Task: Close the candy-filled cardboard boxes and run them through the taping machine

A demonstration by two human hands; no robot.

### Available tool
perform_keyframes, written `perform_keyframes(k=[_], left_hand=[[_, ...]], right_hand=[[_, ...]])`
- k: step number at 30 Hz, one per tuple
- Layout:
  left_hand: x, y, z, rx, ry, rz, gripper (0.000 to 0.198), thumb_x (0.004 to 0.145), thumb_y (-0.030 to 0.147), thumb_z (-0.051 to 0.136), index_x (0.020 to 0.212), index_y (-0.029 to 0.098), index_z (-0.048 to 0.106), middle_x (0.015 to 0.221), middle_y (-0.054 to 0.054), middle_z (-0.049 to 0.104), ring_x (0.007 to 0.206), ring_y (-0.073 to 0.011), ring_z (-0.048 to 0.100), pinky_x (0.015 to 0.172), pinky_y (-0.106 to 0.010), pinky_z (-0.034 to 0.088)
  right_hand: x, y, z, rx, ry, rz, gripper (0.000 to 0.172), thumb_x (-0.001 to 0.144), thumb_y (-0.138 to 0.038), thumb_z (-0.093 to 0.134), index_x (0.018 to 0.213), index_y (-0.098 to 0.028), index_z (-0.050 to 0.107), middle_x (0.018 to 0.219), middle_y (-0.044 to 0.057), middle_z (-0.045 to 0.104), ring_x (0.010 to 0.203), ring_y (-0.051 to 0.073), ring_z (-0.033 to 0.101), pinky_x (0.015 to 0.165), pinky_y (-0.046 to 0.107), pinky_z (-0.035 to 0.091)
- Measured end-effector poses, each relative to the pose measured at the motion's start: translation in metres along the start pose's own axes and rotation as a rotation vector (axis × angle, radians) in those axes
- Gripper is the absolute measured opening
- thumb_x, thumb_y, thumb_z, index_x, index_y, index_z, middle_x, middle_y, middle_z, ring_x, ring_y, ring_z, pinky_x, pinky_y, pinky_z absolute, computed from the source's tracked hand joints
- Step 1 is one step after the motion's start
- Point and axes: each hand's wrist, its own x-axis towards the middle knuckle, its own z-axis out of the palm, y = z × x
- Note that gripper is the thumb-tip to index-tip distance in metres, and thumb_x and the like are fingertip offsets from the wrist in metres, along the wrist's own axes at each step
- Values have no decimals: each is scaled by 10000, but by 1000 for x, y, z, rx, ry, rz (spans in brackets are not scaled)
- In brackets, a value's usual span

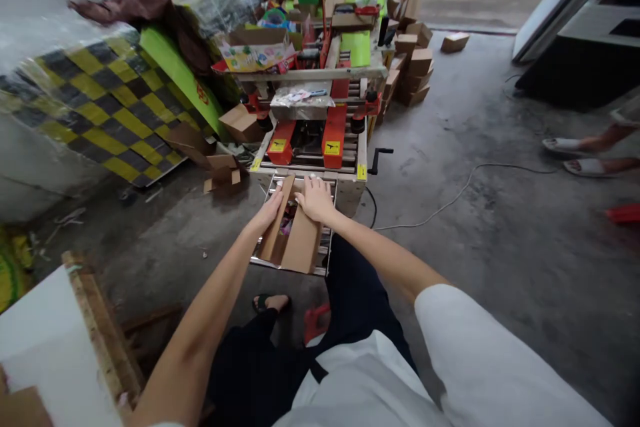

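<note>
A brown cardboard box (301, 243) sits on the metal rollers in front of me, its long flaps partly folded in. Through the gap between the flaps show small colourful contents (287, 219), too blurred to name. Along the left flap lies my left hand (271, 208), fingers stretched out and pressed against its outer side. My right hand (316, 199) rests flat on the right flap near the far end, with its fingers spread. Just beyond the box stands a carton sealing machine (309, 163) with red side belts.
A black crank handle (381, 159) juts from the machine's right side. Yellow-and-black wrapped stacks (100, 97) stand at left, with an open carton (220, 163) on the floor. A cable (450, 203) crosses the floor at right, near another person's feet (583, 155).
</note>
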Motion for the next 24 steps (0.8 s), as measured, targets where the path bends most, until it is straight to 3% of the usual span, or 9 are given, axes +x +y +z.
perform_keyframes(k=[4, 8, 10, 12, 15, 17, 19, 22, 24], left_hand=[[-11, 0, 34, 9, 0, 66, 609, 1025, 379, 377, 1580, 129, 375, 1650, -147, 355, 1551, -232, 304, 1287, -410, 222], [-23, 24, 41, 239, 62, -51, 562, 1024, 342, 373, 1566, 201, 420, 1615, -213, 337, 1395, -357, 517, 1143, -505, 438], [-27, 37, 40, 320, 59, -108, 545, 1031, 348, 353, 1566, 268, 421, 1595, -204, 340, 1256, -368, 623, 1024, -505, 522], [-30, 45, 38, 348, 39, -137, 541, 1034, 350, 348, 1570, 306, 412, 1563, -183, 374, 1174, -345, 665, 969, -474, 549], [-30, 45, 36, 297, 19, -184, 538, 1039, 354, 343, 1572, 314, 409, 1521, -167, 412, 1155, -320, 671, 997, -457, 537], [-24, 39, 36, 200, 30, -145, 535, 1042, 346, 346, 1567, 271, 422, 1520, -177, 408, 1254, -323, 621, 1082, -461, 490], [-14, 32, 37, 72, 47, -67, 530, 1034, 302, 375, 1549, 196, 444, 1534, -194, 400, 1388, -316, 518, 1180, -452, 408], [-19, 23, 37, -71, 77, -69, 557, 1002, 221, 425, 1542, 85, 411, 1569, -230, 389, 1512, -309, 354, 1274, -466, 271], [-50, 20, 36, -118, 108, -152, 594, 994, 206, 438, 1562, 50, 354, 1596, -253, 363, 1540, -311, 302, 1294, -482, 229]], right_hand=[[16, 9, -2, 17, -37, -96, 551, 1046, -305, 352, 1540, -66, 400, 1565, 221, 437, 1438, 331, 395, 1190, 531, 317], [28, 5, -4, -58, -30, -78, 585, 1032, -258, 344, 1572, -34, 340, 1602, 243, 377, 1474, 359, 355, 1222, 580, 240], [24, -2, -6, -93, 9, -50, 614, 1027, -263, 350, 1587, -17, 298, 1645, 253, 287, 1511, 380, 295, 1237, 608, 174], [4, -9, -8, -108, 12, -60, 647, 1027, -298, 359, 1598, -9, 265, 1665, 261, 224, 1537, 395, 239, 1241, 625, 131], [-55, -15, -8, -107, -99, -250, 814, 996, -489, 443, 1604, 8, 230, 1663, 281, 206, 1554, 415, 187, 1246, 638, 99], [-94, -17, -4, -108, -177, -399, 1035, 895, -656, 565, 1610, 5, 216, 1665, 284, 193, 1560, 428, 159, 1254, 637, 77], [-113, -18, 1, -125, -204, -451, 1155, 801, -694, 683, 1612, -11, 226, 1665, 283, 194, 1558, 434, 161, 1265, 617, 72], [-90, -11, 2, -140, -219, -464, 1093, 785, -568, 763, 1593, -17, 276, 1645, 299, 241, 1537, 450, 211, 1259, 606, 116], [-52, 3, -9, -116, -228, -472, 1016, 788, -526, 754, 1552, 2, 343, 1597, 333, 316, 1499, 484, 272, 1232, 632, 171]])
